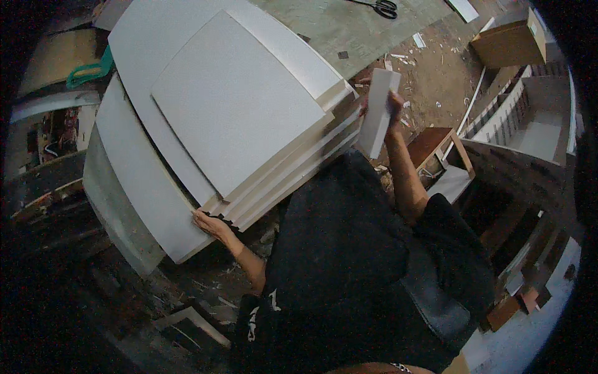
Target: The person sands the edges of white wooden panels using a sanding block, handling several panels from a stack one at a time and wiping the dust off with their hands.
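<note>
A stack of white boards lies at a slant in front of me, the top one smaller than those under it. My left hand is at the near edge of the stack, its fingers stretched out and lying on a lower white board. My right hand is raised at the right of the stack, closed around a long white block-like piece. That piece is upright and a little tilted, beside the stack's right corner. Some fingers of the right hand are hidden behind it.
Black-handled scissors lie on a greenish surface at the back. Scraps litter the brown floor. At right are a wooden box, a brown frame and a white open cabinet. A green handle-like object sits far left.
</note>
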The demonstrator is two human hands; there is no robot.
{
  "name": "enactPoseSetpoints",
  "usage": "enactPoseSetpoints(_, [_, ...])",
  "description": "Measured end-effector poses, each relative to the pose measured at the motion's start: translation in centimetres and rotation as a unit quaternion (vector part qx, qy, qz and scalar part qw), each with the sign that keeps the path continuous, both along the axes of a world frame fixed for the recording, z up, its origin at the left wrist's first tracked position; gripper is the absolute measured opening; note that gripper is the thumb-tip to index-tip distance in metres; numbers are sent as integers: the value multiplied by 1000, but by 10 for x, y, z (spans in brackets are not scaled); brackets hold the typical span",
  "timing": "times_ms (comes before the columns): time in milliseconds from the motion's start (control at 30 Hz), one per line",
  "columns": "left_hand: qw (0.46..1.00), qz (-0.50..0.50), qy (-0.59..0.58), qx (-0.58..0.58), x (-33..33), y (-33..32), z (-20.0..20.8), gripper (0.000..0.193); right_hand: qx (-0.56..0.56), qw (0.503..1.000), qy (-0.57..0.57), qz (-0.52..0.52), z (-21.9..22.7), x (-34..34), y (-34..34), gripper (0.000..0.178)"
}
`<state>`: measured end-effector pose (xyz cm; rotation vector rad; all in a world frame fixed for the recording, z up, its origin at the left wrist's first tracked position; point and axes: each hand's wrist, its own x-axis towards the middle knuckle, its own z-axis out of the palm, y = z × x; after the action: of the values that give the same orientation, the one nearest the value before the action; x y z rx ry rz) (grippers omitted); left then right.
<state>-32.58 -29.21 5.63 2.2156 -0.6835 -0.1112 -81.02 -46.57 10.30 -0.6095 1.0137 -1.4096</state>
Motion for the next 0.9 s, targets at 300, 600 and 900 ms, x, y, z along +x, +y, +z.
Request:
enactPoseSetpoints(300, [990,18,123,-62,-26,16,-12,71,15,1000,0,15,-44,-58,38,72])
enactPoseSetpoints(600, [953,91,274,-89,-45,35,8,54,12,997,-59,39,-33,-47,10,73])
enactPoseSetpoints(900, [909,46,368,-188,-60,7,-10,55,107,983,52,136,-22,-49,-43,68])
